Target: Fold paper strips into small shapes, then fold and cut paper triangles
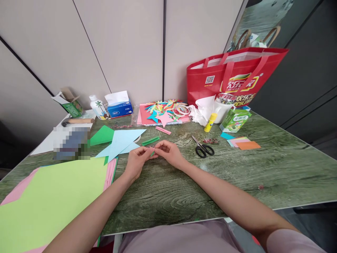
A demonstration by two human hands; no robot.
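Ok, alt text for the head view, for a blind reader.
Left hand and right hand pinch a small green paper piece above a wood-grain table. Scissors and a glue stick are to the right, large paper sheets left.

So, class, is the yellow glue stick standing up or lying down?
Standing: the glue stick rests on one end on the green table, its body rising beside the white mug.

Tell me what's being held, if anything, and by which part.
The left hand and right hand hold a small piece of green paper in their fingers, which hide the exact part gripped.
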